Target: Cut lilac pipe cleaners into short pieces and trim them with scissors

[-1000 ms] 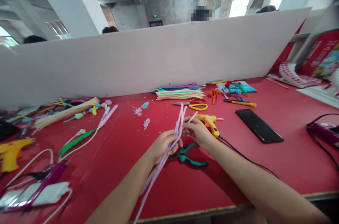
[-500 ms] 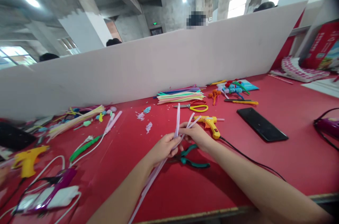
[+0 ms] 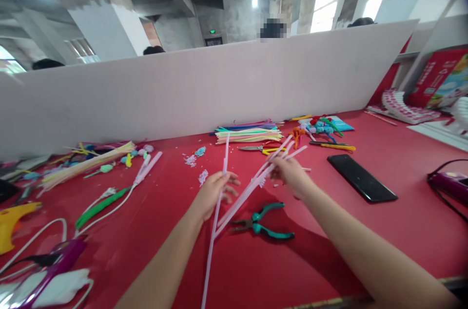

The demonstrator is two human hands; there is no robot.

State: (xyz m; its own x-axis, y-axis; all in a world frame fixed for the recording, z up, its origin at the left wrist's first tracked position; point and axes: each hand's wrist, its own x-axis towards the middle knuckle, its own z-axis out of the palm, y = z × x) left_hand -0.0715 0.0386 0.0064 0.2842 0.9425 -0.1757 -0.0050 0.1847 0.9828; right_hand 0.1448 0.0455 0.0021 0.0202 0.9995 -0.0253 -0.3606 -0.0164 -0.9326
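My left hand (image 3: 211, 196) pinches one long lilac pipe cleaner (image 3: 209, 262) between thumb and index finger; its other fingers are spread. My right hand (image 3: 290, 175) grips a bunch of lilac pipe cleaners (image 3: 239, 202), fanned out at their upper ends. The bunch slants down to the left, and its lower end meets the single stem. Below the bunch lie teal-handled pliers (image 3: 261, 223) with spread handles. Yellow-handled scissors (image 3: 252, 148) rest beyond, partly covered by the right hand and stems. The yellow glue gun near that hand is mostly hidden.
Bundled coloured pipe cleaners (image 3: 248, 134) lie along the white partition (image 3: 204, 89). A black phone (image 3: 361, 177) is at right. At left are a green stem (image 3: 102, 207), white cables, a power strip (image 3: 62, 287) and another yellow glue gun (image 3: 14, 223). Fuzz scraps (image 3: 190, 160) dot the red table.
My hands have moved apart, the right one going right with the bunch, the left one going left with a single pipe cleaner. The pliers are now uncovered, and the view has shifted slightly.
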